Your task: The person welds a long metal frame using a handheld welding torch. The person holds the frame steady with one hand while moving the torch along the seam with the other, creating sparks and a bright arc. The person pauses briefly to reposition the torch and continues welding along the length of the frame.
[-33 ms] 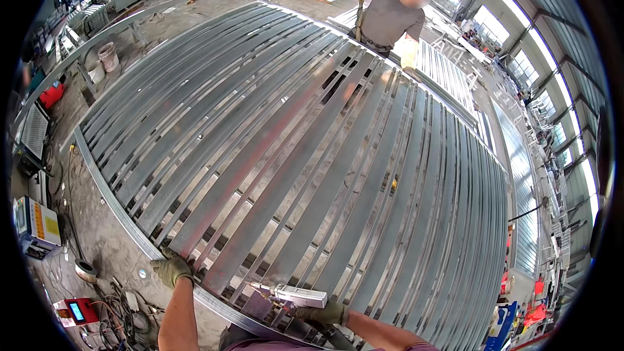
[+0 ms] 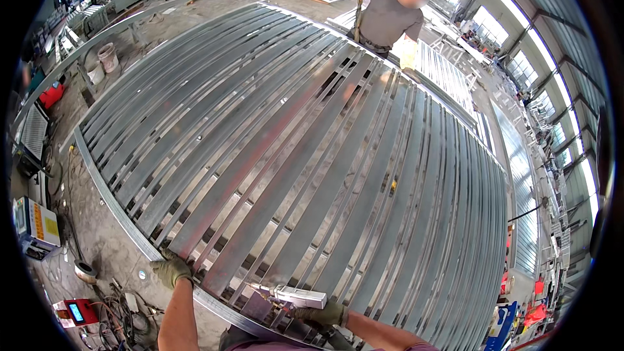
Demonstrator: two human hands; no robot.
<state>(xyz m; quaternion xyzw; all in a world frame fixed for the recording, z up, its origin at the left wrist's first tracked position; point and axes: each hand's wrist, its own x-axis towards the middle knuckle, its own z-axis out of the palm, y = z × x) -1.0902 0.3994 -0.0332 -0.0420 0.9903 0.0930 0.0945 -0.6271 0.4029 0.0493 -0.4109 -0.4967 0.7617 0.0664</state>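
A large grey metal panel (image 2: 292, 205) of long parallel slats fills the middle of the view. My left hand (image 2: 171, 268), in an olive work glove, grips its near edge rail, fingers curled over the end of a slat. At the near edge, my right hand (image 2: 328, 312), also gloved, is closed on a hand tool (image 2: 300, 296) with a silver box-shaped body and a thin front end pointing left. The tool lies low over the slats; its handle is mostly hidden by my glove. Reddish light tints the slats ahead of my left hand.
Across the panel stands a person (image 2: 390, 16) with a gloved hand at its far edge. Cables (image 2: 127, 318) tangle on the floor at lower left, near a red device (image 2: 77, 312) and a white box-shaped machine (image 2: 38, 229). Two buckets (image 2: 108, 56) stand at upper left.
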